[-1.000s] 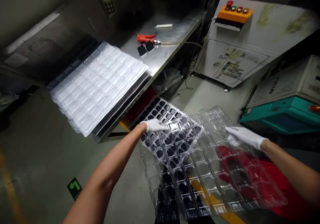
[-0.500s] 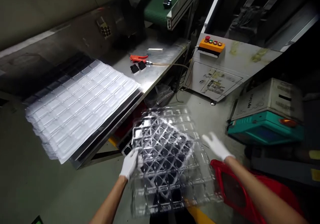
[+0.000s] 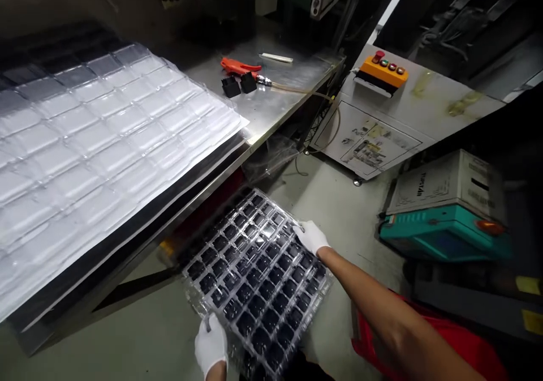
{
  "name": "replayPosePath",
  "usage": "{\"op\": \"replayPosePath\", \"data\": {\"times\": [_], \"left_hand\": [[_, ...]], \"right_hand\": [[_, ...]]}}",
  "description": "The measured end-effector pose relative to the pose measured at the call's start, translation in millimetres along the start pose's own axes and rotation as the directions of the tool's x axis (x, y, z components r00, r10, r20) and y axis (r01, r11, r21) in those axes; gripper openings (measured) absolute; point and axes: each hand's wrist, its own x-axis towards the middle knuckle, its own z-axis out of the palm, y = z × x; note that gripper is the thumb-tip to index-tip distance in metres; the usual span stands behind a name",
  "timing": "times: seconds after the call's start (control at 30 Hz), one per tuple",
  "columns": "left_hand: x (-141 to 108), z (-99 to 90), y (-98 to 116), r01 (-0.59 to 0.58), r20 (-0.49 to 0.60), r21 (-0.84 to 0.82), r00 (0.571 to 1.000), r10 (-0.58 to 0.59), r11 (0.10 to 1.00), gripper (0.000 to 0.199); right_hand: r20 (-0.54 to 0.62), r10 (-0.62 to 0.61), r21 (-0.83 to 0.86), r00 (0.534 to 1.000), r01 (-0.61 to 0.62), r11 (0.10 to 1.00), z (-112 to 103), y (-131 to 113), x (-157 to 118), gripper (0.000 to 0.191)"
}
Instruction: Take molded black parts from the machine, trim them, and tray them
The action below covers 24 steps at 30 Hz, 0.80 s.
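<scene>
Head view: handling a clear pocketed tray (image 3: 195, 303) with dark pieces (image 3: 259, 338) showing in the pockets. Positioning just beside and below the edge of the metal table (image 3: 275, 108); leaving the support underneath out of sight.

Touching the near-left edge of the tray with the left hand (image 3: 211, 342). Curling the fingers at the rim; hiding the underside, so not confirming a pinch.

Touching the opposite, far-right edge with the right hand (image 3: 313, 238). Laying the fingers close together across the rim; not showing the thumb clearly, so leaving the grip impossible to tell.

Step in hand, by judgement: seating and squaring clear layers. Showing overlapping clear rims at the near-left side, suggesting more than one layer; not revealing layer order or full nesting.

Next move, by judgement: calling for level, even pressure from both sides and for matching pocket to pocket before releasing either edge. Avoiding one-sided pressure: risking flexing the thin plastic and shifting the contents.

Noting on the table: a stack of clear trays (image 3: 106, 109), plus an orange air gun (image 3: 237, 67) lying just beside two black blocks (image 3: 248, 82).
</scene>
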Motion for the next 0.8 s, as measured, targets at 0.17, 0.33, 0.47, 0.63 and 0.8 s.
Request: {"op": "replayPosePath", "data": {"times": [0.17, 0.33, 0.47, 0.63, 0.8], "left_hand": [[7.3, 13.5, 21.7, 0.044, 0.017, 0.08, 0.999, -0.045, 0.996, 0.069], [7.8, 25.7, 34.3, 0.094, 0.018, 0.105, 0.995, -0.097, 0.99, 0.067], [2.1, 34.3, 36.7, 0.169, 0.015, 0.094, 0.985, -0.171, 0.981, 0.065], [-2.2, 43.6, 50.1, 0.242, -0.059, 0.023, 0.969, -0.24, 0.97, 0.059], [-1.5, 55.3, 63.3, 0.308, -0.17, 0.003, 0.938, -0.303, 0.951, 0.057]], "right_hand": [[0.008, 0.004, -0.18, 1.0, -0.003, 0.984, 7.0, -9.9, 19.3, 0.05], [0.034, -0.036, -0.3, 0.999, 0.045, 0.953, 5.0, -6.6, 33.1, 0.047], [0.105, -0.023, -0.32, 0.994, 0.056, 0.946, 6.5, 4.3, 39.0, 0.046], [0.132, -0.054, -0.352, 0.99, 0.098, 0.931, 6.3, 7.7, 46.7, 0.042], [0.18, -0.127, -0.347, 0.975, 0.184, 0.92, 6.7, 4.0, 65.0, 0.037]]}}
